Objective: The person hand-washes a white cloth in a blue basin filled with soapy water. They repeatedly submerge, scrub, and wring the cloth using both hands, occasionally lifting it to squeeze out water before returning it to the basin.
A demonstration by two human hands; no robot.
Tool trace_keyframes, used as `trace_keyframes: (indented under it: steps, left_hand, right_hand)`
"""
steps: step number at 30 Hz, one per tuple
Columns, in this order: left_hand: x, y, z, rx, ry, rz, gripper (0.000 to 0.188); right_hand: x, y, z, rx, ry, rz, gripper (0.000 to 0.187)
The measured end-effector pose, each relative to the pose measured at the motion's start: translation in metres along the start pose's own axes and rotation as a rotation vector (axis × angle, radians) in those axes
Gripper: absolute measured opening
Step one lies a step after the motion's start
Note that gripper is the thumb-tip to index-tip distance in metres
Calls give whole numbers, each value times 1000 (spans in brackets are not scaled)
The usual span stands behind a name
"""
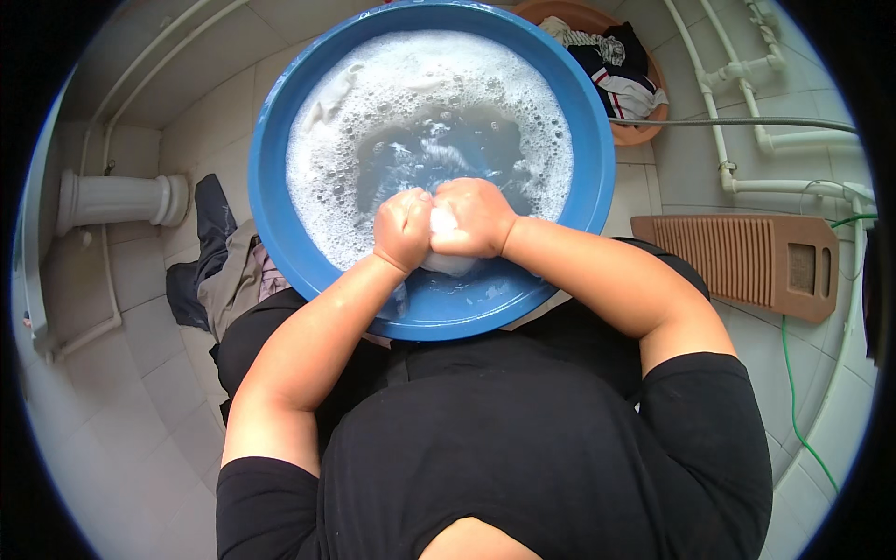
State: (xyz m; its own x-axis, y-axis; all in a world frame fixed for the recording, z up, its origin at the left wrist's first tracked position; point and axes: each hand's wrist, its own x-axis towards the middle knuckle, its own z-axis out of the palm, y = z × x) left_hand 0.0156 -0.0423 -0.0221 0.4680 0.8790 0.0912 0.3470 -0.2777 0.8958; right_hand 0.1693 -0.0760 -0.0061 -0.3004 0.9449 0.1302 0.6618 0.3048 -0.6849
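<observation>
Both my hands are closed together over the near part of a large blue basin [266, 177] of sudsy water. My left hand [402, 230] and my right hand [474, 217] grip a wet white cloth [448, 263], pressed knuckle to knuckle. Some of the cloth shows between the fists and below them; the rest is hidden by my fingers. Thick white foam [322, 177] rings the water, with an open patch of greyish water [448, 149] beyond my hands. A pale fold, possibly fabric, pokes through the foam at the far left.
A brown washboard [714, 261] lies at the right by white pipes [728, 154] and a green cord [793, 392]. Behind the basin, an orange tub [639, 133] holds clothes. Dark and beige clothes [224, 266] lie at the left, near a white pedestal [117, 201]. A grey hose [737, 121] crosses at right.
</observation>
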Motion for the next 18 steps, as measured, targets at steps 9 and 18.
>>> trace_keyframes:
  steps: [9,18]
  left_hand:
    - [11,-13,1,91,48,63,30]
    - [8,-7,-40,51,132,-429,58]
  right_hand:
    - [9,8,-3,45,-46,155,40]
    - [-3,10,-45,39,-134,136,45]
